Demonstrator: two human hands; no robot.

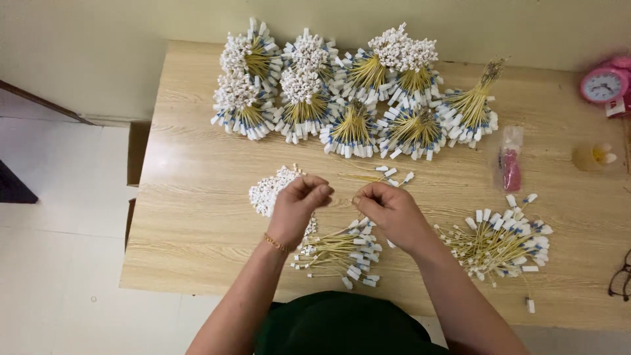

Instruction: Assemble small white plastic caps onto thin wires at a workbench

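Both hands work just above the near edge of a wooden table [190, 217]: the left hand [297, 204], with a gold bracelet [276, 243] at the wrist, is closed in a pinch on something too small to make out, beside a small heap of white caps [266, 190]. Facing it, the right hand [391, 210] pinches a thin yellow wire [368, 177] over a loose pile of wires [338, 253]. Farther right lie a second loose pile [503, 240], a small plastic bag [511, 161] and a pink clock [605, 84], with tied bundles [355, 98] along the back.
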